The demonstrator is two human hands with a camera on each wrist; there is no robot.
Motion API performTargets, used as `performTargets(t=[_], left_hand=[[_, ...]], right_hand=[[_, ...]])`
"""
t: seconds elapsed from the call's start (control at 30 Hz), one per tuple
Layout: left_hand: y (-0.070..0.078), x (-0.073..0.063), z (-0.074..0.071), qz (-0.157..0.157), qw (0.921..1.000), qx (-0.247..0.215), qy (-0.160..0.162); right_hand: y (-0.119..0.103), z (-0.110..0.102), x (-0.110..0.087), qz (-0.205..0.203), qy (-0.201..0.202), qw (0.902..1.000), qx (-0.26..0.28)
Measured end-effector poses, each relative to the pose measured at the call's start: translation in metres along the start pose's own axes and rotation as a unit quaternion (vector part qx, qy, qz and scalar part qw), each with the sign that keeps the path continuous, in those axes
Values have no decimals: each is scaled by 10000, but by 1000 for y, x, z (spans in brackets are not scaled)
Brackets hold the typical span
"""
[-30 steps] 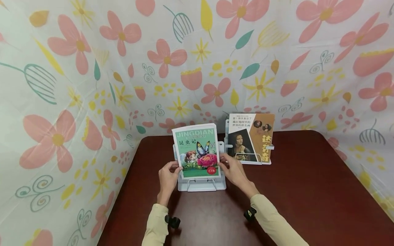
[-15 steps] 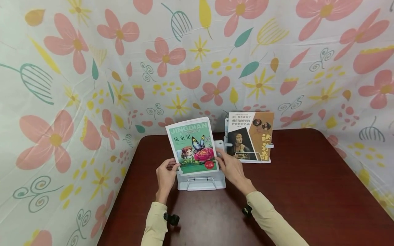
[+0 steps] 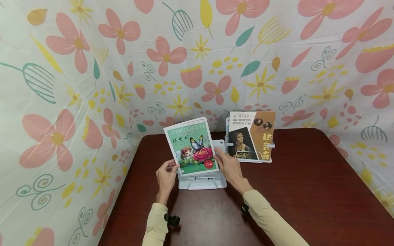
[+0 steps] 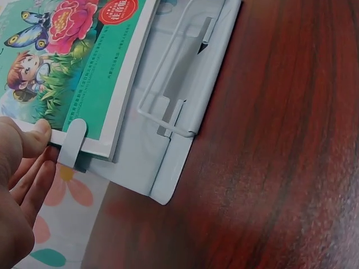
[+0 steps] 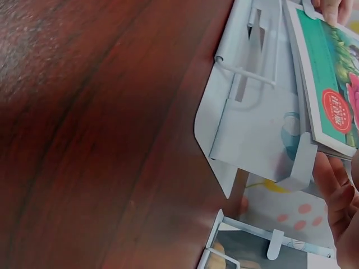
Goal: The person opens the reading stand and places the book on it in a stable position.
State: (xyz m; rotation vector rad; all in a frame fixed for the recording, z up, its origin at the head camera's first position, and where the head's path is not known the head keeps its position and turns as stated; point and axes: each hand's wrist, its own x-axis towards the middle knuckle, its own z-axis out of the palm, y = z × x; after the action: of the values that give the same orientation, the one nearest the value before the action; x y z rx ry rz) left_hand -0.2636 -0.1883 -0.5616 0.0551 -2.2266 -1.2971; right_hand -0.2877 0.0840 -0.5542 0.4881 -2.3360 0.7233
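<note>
A green children's book (image 3: pixel 191 147) with a butterfly and a pink flower on its cover leans leftward on a white metal book stand (image 3: pixel 202 184). My left hand (image 3: pixel 166 174) pinches its lower left edge, thumb on the cover and fingers behind. Close to that thumb, the stand's left clip (image 4: pixel 73 143) lies over the book's lower left corner. On the opposite edge my right hand (image 3: pixel 229 167) grips the book's lower right side. The right clip (image 5: pixel 300 165) stands beside the book's corner, not over the cover. The stand's wire front rest (image 4: pixel 168 126) is below the book, apart from it.
Behind and to the right, a second book (image 3: pixel 250 136) with a portrait painting on its cover rests upright on a similar white stand (image 3: pixel 267 162). Both stands are on a dark red-brown table (image 3: pixel 301 191). A flowered cloth (image 3: pixel 197 68) hangs along the back and left.
The book has tilted with its top toward the left and risen slightly off the stand's lower part. My right hand has shifted a little left with it; the left hand has barely moved.
</note>
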Motion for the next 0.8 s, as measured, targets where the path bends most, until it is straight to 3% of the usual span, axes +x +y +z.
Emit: performTargets(t=[0.23, 0.47, 0.8], left_hand=[[-3, -2, -1, 34, 9998, 171, 76], [-4, -5, -1, 25, 9996, 264, 64], [-5, -13, 2, -33, 9999, 104, 115]], right_hand=[[0, 2, -9, -214, -91, 9996, 130], [0, 4, -20, 47, -558, 9976, 395], [-1, 9, -30, 18, -143, 9990, 425]])
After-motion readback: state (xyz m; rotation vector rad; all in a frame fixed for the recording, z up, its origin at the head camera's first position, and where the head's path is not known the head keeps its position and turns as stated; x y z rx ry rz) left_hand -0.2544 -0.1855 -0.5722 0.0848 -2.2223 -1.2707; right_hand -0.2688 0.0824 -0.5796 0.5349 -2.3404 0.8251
